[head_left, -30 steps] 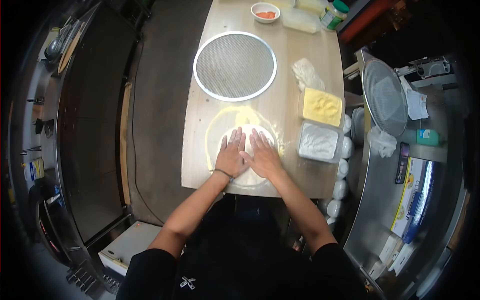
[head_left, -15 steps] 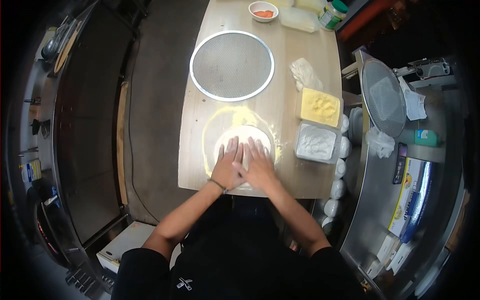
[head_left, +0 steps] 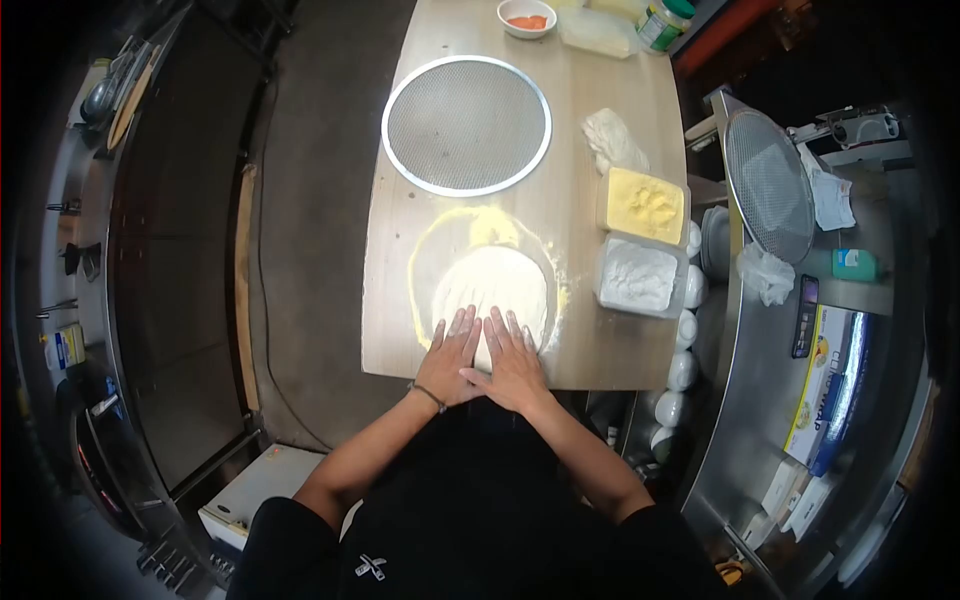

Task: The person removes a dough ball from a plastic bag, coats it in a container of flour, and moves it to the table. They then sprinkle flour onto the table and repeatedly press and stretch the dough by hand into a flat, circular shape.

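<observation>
At near end of wooden table (head_left: 400, 215), pale dough disc (head_left: 492, 275) lies flat, near edge hidden. Visible outline roughly round, curved far side toward table's far end; long axis can't be told. Left hand (head_left: 448, 352) and right hand (head_left: 513, 365) lie palm down over near part, flattened, fingers extended away from body; neither grips anything. Thumbs close together, contact hard to make out. Yellow powder (head_left: 492, 228) partly rings dough. Beyond, apart: round mesh screen (head_left: 467, 125). Right: yellow-powder tub (head_left: 605, 208), white-powder tub (head_left: 678, 290). Green-lidded jar (head_left: 660, 30) cut off at top.
</observation>
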The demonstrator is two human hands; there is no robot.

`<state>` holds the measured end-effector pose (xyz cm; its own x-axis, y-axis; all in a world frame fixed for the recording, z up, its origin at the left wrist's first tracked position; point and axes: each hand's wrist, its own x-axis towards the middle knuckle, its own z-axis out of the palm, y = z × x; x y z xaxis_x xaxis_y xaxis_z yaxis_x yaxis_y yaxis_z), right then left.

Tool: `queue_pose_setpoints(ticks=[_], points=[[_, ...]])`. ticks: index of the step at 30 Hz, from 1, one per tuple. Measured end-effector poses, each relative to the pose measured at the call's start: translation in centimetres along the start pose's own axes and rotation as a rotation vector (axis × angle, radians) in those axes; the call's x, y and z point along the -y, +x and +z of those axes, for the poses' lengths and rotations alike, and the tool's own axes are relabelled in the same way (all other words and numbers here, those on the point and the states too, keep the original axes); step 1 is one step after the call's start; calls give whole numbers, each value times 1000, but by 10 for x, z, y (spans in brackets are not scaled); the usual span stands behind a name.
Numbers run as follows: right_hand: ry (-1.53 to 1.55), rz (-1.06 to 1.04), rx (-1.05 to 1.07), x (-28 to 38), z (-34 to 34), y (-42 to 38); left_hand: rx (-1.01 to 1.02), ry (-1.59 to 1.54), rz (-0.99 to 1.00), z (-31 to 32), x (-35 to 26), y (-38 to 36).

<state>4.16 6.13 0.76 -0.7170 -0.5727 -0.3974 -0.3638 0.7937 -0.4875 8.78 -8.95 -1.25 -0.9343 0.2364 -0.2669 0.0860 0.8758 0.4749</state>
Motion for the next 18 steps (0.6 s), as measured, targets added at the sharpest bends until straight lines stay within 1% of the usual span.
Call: queue_pose_setpoints(ticks=[1, 2, 4, 5, 7, 9, 11, 12, 13, 14, 15, 16, 18], points=[[-25, -26, 17, -2, 3, -3, 56, -17, 14, -2, 1, -3], [-16, -18, 31, 1, 11, -16, -9, -11, 11, 2, -1, -3], [31, -38, -102, 1, 10, -19, -27, -30, 17, 5, 1, -8], [35, -35, -96, -1, 17, -28, -14, -59, 14, 8, 2, -18], [33, -94, -18, -9, 16, -33, -8, -49, 26, -4, 4, -16], [56, -104, -28, -15, 19, -33, 17, -49, 36, -5, 1, -20], [189, -123, -255, -18, 23, -34, -91, -159, -1, -3, 1, -12], [112, -112, -204, -17, 26, -35, -213, -129, 4, -6, -7, -5], [112, -111, -205, -18, 27, -37, -213, -129, 5, 1, -4, -8], [93, -105, -140, -20, 27, -38, -198, -48, 8, 15, 2, -10], [70, -104, -75, -23, 23, -37, -189, 34, 8, 13, 1, -8], [72, -99, -72, -25, 20, -36, -184, 31, 9, 13, 0, -8], [204, -134, -277, -34, 12, -20, -145, 7, -102, 6, -4, 3]])
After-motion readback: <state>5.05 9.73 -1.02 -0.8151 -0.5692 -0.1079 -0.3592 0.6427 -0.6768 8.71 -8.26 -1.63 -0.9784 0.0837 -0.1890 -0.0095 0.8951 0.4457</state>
